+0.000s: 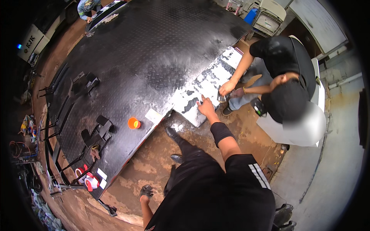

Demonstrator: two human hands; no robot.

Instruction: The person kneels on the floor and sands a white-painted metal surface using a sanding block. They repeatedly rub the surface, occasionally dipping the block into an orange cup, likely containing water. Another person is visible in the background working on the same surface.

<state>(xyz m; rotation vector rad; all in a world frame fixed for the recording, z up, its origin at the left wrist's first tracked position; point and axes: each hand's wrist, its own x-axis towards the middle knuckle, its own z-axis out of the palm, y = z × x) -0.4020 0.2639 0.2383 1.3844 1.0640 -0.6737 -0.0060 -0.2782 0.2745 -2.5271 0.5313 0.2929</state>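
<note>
My right hand (207, 106) reaches out over a long panel (199, 112) smeared with white filler or paint, dark patches showing through. Its index finger stretches forward at the panel's surface, and I see nothing held in it. My left hand (146, 191), dark as if gloved or stained, hangs low over the brown floor with its fingers apart, touching nothing. Across the panel a co-worker (296, 73) in black bends forward. The co-worker's bare hand (227, 87) works at the panel's edge with a small dark object, and their other hand (237, 92) looks gloved.
The panel adjoins a large black chequered-plate platform (162, 50). On it are an orange cup (133, 123), a white card (153, 116), black metal brackets (101, 129) and red-and-white tape rolls (91, 181). Another person (88, 8) stands at the far left. A white wall (339, 127) bounds the right.
</note>
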